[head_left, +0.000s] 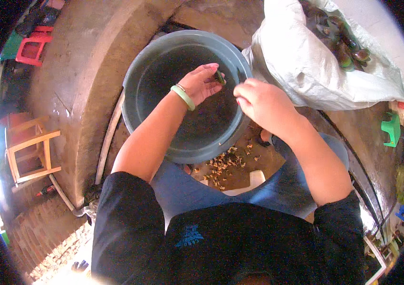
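Over the big grey-blue tub (133, 83), my left hand (197, 86) wears a pale green bangle and grips a small green-edged mussel (219, 78) between thumb and fingers. My right hand (266, 103) is closed at the tub's right rim, a short way from the mussel. Its fingertips are pressed together and slightly blurred, so I cannot make out what they hold. The inside of the tub is dark. To the right, an open white woven sack (283, 61) holds several dark, greenish mussels (337, 40).
Small yellowish-brown scraps (226, 164) lie on the wet floor between my feet. A wooden stool frame (35, 152) and a red plastic stool (33, 47) stand left. At right are a green stool (391, 129) and a dark hose (349, 147). A pale pipe (110, 137) runs beside the tub.
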A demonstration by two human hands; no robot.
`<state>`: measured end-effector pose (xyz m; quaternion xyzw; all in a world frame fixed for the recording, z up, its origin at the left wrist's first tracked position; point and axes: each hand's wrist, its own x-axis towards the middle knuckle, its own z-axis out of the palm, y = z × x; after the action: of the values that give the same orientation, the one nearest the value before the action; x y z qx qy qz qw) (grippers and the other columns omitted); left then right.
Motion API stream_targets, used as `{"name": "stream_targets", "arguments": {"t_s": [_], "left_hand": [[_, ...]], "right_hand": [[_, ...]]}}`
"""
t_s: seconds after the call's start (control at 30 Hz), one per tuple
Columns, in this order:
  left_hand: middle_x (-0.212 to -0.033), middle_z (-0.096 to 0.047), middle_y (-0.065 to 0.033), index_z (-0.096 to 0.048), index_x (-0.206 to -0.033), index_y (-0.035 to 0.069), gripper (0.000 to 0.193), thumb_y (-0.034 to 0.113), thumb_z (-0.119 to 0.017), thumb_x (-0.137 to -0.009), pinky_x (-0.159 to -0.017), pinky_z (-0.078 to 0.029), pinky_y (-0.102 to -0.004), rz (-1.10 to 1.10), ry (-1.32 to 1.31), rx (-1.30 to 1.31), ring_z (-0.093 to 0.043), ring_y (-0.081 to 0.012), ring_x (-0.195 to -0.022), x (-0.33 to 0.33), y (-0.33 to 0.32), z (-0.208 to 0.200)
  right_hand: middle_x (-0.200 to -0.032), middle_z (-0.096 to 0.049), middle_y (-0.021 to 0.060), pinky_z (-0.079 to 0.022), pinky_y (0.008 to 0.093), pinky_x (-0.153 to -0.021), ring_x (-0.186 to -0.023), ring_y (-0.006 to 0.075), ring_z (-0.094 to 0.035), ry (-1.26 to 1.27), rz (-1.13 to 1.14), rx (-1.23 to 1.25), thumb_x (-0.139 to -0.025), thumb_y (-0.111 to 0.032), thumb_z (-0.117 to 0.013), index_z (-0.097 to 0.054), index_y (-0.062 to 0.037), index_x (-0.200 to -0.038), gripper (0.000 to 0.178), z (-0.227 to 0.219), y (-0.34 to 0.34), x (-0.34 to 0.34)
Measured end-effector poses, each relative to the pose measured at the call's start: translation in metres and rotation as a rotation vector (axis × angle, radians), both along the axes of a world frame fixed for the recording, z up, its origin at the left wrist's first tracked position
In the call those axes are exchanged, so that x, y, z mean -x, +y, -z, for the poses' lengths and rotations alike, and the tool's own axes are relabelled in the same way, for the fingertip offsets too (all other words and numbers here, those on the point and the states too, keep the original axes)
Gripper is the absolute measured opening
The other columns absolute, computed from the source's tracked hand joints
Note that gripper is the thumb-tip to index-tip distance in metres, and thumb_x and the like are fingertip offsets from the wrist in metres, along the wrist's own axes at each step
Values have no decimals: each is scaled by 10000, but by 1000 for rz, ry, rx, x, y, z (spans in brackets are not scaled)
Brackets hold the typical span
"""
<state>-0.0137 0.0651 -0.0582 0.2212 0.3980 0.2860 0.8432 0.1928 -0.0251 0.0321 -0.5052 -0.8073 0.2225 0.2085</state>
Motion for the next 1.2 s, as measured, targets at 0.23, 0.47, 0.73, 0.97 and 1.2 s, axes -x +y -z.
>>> {"name": "stream_targets", "arguments": {"t_s": [0.23, 0.47, 0.73, 0.97, 1.2], "left_hand": [[-1070, -619, -129, -548, -1170, 38, 298, 209, -541, -926, -875, -508, -349, 31, -132, -40, -609, -208, -942, -3, -31, -28], [-1148, -600, -96, -516, -1226, 45, 324, 198, -498, -940, -932, -475, -351, 75, -195, -46, -595, -198, -1016, -8, -28, -30], [-1190, -587, -49, -465, -1287, 88, 380, 161, -521, -918, -888, -479, -316, 50, -239, -171, -573, -168, -1050, -10, -18, -33], [-1099, -602, -37, -464, -1268, 99, 365, 114, -539, -911, -789, -515, -291, -49, -256, -208, -599, -162, -967, -15, -23, -27], [-1122, -593, -93, -445, -1284, 51, 387, 101, -530, -910, -863, -522, -318, 25, -99, -198, -609, -186, -985, -21, -30, -44]], "right_hand": [[-1054, -619, 174, -498, 348, -776, -842, 251, -629, 255, 92, 130, -804, -173, -684, -552, -20, -1193, 438, 20, 18, 15], [-1013, -621, 207, -480, 405, -831, -935, 354, -608, 275, 87, 131, -799, -238, -670, -601, -13, -1139, 413, 24, 28, 9], [-1028, -605, 198, -483, 384, -814, -921, 335, -607, 390, 87, -81, -802, -162, -667, -572, -15, -1166, 404, 22, 32, 9], [-1016, -611, 188, -507, 358, -739, -807, 290, -633, 570, 229, 268, -795, -122, -669, -576, -8, -1146, 381, 34, 30, 14], [-986, -583, 152, -503, 353, -732, -768, 236, -619, 354, 143, 55, -754, -142, -705, -575, -16, -1149, 435, 18, 27, 10]]}}
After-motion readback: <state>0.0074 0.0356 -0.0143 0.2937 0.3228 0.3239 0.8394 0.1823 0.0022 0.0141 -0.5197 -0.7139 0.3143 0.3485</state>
